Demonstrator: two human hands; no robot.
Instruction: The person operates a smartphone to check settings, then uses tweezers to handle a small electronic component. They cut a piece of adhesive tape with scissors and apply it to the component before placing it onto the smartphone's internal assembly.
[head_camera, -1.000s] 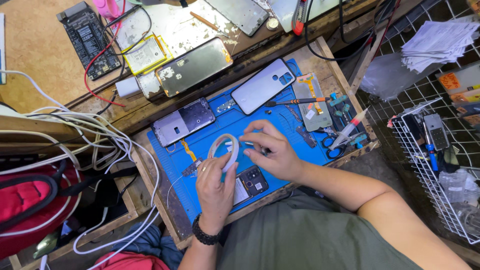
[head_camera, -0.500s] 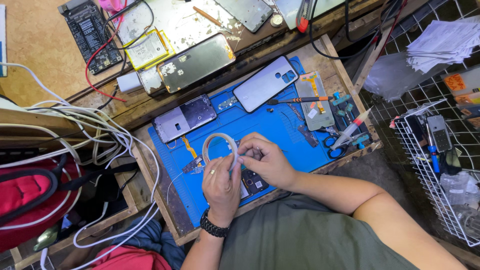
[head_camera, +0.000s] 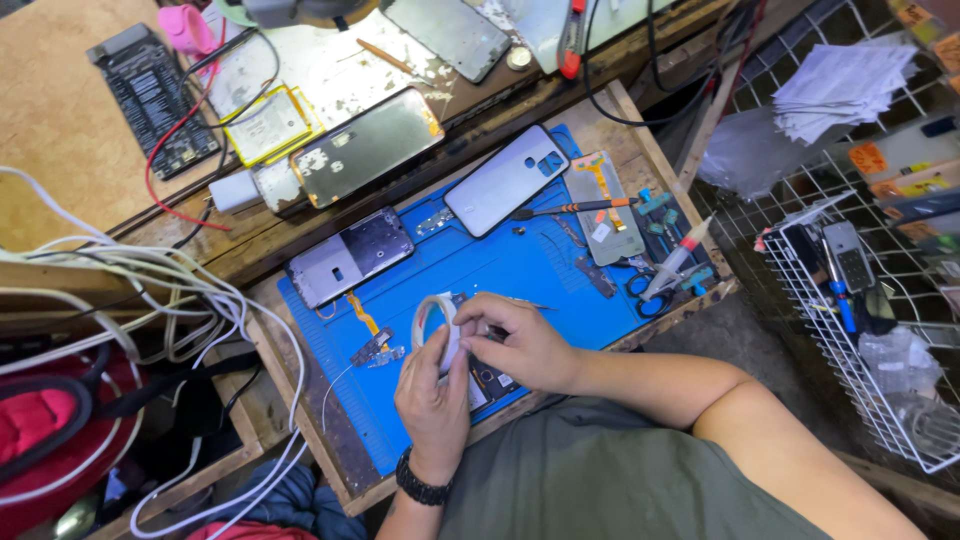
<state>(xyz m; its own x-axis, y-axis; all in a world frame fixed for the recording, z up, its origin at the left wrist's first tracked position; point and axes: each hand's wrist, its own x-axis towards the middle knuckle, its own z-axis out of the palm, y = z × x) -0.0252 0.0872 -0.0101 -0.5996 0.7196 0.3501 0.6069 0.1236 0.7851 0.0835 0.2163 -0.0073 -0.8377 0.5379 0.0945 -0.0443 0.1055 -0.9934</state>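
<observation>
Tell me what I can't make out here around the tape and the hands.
Head view only:
- Tape roll: its loose end is hidden under the right hand.
- Phone board: mostly covered by both hands.
- Left hand: fingertips hidden behind the roll.
- Screws on the blue mat: too small.

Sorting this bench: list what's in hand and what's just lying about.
In hand: tape roll, held by left hand and right hand; phone board beneath.
Lying about: back cover, screwdriver, scissors, battery, cables.
</observation>
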